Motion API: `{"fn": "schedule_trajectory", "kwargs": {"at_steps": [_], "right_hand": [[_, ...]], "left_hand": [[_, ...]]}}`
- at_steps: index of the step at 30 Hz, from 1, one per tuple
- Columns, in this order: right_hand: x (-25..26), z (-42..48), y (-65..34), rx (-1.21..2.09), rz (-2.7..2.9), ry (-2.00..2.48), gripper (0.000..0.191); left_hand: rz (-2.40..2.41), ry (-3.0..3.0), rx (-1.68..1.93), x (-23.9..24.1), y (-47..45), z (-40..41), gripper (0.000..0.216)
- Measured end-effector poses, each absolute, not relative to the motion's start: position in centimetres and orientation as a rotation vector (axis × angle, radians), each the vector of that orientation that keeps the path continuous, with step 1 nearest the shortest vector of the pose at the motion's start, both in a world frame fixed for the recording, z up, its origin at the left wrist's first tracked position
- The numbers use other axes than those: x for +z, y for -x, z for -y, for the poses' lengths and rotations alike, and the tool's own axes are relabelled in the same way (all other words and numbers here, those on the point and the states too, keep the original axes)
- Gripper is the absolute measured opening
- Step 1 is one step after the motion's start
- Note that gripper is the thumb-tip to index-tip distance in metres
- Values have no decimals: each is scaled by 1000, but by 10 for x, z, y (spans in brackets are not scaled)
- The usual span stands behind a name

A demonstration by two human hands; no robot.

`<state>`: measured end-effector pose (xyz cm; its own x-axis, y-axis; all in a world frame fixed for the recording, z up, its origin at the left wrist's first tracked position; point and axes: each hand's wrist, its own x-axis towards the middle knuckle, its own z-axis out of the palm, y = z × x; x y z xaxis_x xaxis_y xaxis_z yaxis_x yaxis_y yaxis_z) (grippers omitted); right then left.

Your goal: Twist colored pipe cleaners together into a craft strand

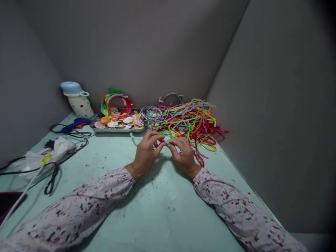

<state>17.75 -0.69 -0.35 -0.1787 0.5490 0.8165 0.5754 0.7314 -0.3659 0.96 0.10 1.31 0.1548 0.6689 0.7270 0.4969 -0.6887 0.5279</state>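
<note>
Above the middle of the table, my left hand (147, 151) and my right hand (184, 157) face each other with thumbs and forefingers pinched together. Between them they hold a pale green pipe cleaner (134, 137), whose free end sticks out to the left behind my left hand. A bit of red shows at the left fingertips; whether it is part of the held piece I cannot tell. Just beyond my hands lies a tangled heap of coloured pipe cleaners (193, 117). The fingers cover most of the held part.
A metal tray (118, 130) of seashells (128, 120) stands at the back, with pipe-cleaner-wrapped rings (104, 105) on it. Beside it are coils of grey wire (152, 113). On the left are a bottle (80, 105), black cord (82, 140) and a plastic bag (61, 148). Grey walls enclose the table (162, 217).
</note>
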Motion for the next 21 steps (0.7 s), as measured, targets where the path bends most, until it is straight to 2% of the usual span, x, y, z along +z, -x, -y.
{"fn": "schedule_trajectory", "kwargs": {"at_steps": [21], "right_hand": [[-4,7,-179,-44,1852,847,15]], "left_hand": [[-1163,-2672,1547,13,0,-2,13]]}}
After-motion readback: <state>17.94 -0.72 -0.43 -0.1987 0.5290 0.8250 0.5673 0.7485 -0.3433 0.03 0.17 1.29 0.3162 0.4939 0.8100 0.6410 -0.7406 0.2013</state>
